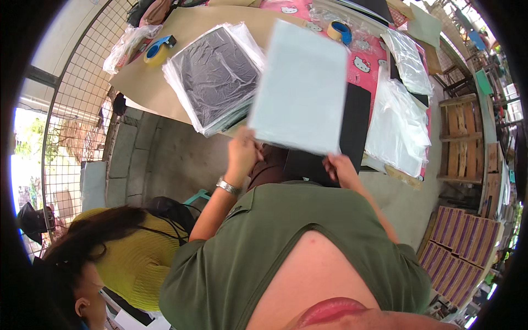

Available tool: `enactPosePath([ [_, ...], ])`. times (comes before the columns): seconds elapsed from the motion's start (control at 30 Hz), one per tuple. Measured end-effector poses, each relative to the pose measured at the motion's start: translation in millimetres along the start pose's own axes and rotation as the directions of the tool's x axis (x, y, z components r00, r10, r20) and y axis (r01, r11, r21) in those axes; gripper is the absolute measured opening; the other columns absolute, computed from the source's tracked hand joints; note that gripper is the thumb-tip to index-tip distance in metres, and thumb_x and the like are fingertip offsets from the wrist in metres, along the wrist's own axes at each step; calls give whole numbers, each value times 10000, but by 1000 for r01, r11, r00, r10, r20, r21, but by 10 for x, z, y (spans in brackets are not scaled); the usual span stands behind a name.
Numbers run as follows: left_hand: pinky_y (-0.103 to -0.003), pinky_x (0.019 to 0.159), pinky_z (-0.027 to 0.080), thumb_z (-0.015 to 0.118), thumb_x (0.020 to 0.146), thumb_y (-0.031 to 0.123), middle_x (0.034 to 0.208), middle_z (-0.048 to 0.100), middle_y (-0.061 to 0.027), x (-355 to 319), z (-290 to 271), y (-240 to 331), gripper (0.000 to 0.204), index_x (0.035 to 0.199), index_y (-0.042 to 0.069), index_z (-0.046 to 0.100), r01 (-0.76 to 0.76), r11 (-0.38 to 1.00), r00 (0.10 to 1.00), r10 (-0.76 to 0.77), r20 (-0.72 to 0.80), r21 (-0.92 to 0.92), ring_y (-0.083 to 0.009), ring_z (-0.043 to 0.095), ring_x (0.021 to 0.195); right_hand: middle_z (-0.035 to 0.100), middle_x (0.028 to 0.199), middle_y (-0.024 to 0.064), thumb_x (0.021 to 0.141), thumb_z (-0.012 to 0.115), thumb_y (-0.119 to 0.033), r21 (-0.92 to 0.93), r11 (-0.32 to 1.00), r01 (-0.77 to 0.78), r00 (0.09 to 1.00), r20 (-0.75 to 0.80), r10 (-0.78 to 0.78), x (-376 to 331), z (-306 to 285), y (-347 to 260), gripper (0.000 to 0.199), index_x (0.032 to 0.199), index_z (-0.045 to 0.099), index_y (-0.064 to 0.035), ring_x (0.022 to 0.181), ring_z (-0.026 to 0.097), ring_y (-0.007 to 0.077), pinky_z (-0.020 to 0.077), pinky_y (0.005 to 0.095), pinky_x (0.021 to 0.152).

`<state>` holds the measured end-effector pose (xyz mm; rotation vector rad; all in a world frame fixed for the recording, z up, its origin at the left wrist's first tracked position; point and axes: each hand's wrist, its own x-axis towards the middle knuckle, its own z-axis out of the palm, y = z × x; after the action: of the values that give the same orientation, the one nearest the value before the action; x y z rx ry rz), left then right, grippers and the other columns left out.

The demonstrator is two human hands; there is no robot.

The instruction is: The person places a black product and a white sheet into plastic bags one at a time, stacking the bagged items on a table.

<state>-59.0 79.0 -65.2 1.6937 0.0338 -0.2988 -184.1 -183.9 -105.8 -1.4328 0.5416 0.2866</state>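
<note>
A pale, whitish rectangular sheet (300,82) is held up in front of me, its outline smeared by motion. My left hand (245,151) is closed on its near left corner, with a silver watch on the wrist. At the near right corner, the fingers of my right hand (340,166) pinch the same sheet. Beneath it lies a black board (356,118), partly hidden. To the left rests a stack of dark boards in clear plastic (217,71), with loose plastic edges sticking out. Whether the held sheet is also wrapped cannot be made out.
Tape dispensers sit on brown paper (146,82) and by a blue-cored roll (340,32). Clear plastic sleeves (397,129) pile on the pink table cover (360,60) at right. A person in a yellow-green top (129,258) is close at my left. Cartons (459,247) stand right.
</note>
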Motion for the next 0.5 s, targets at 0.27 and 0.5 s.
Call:
enactPosePath([
  [0.27,-408,563,454,469,912,293,707,586,-185,755,-990,-334,350,823,-37,548,76,751,849,296,-438,655,-317,581,630,558,591,45,864,489,-254,-162,938,308,941,200,-274,2183,1038,-1155,305,718,619,-20,432,480,129,361,276,394],
  [0.5,-484,714,446,439,881,453,888,621,-219,794,-1079,-635,470,869,14,608,319,476,884,162,-438,820,-403,580,847,568,614,65,836,578,-392,-388,864,320,947,98,-307,2124,914,-886,365,806,625,-31,511,545,149,444,309,500],
])
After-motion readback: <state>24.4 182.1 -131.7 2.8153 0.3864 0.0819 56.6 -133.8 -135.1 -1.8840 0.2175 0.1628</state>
